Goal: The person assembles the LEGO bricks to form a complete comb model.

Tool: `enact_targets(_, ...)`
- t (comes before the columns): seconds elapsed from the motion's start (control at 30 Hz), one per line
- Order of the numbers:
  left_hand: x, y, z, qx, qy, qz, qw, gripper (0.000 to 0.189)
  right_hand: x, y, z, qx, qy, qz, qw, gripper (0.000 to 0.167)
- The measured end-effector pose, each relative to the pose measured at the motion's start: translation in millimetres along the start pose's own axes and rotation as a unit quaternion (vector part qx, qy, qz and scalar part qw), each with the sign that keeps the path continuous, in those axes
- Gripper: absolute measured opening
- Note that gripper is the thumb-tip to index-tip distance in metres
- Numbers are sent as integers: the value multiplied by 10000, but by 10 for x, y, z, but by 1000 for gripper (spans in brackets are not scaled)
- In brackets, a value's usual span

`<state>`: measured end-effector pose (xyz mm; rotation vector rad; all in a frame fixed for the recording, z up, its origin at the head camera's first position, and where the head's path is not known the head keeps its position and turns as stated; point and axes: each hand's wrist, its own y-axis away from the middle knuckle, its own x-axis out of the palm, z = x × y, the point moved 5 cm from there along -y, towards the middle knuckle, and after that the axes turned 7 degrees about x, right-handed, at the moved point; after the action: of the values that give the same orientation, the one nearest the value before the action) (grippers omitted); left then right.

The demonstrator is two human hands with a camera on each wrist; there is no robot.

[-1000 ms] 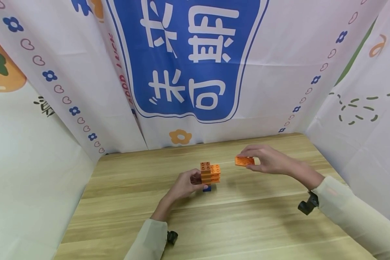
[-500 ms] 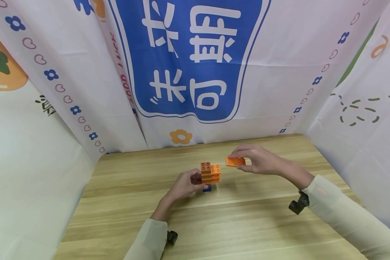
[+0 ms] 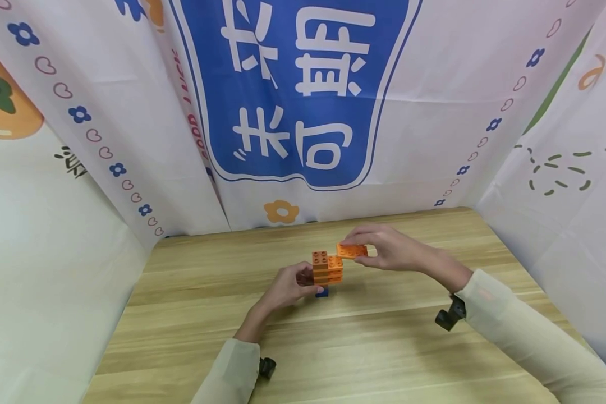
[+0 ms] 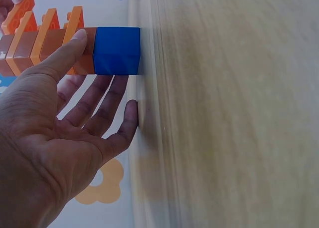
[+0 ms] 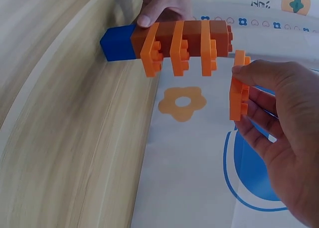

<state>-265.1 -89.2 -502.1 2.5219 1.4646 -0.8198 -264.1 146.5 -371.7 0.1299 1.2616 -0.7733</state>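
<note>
A tower of toy building bricks stands upright on the table. Its base is a blue brick; above it brown bricks alternate with thin orange plates that jut out toward the right. On top is a brown brick with bare studs. My left hand grips the tower low down, thumb on the near side, some fingers hidden behind it. Thumb and fingers of my right hand pinch a loose thin orange plate, just right of the tower's top and slightly apart from it.
The wooden table extends around both hands. A white printed cloth hangs behind it, and more cloth hangs at the left and right. Black wrist cameras sit on the left sleeve and right sleeve.
My right hand has moved left with the orange plate, from well clear of the tower to close beside its top. The left hand and the tower have stayed in place.
</note>
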Motion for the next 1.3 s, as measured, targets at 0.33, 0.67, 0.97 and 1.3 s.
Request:
enact_targets(0.33,7,-11,8,95,32,-43,9999,32,48,-108,80,-96,-114,-57,9999,39)
enact_targets(0.67,13,-3,6,121,66,-7,9999,30,142,-200,153,-372,-233,11,9990,37)
enact_targets(0.97,10,-16,7,244,48,-15,9997,30,179,-270,208,-315,-228,156,9991,36)
enact_targets(1.3,12,-15,5,172,-26,-25,9998,28,173,-367,290,-159,-70,374,9991,38)
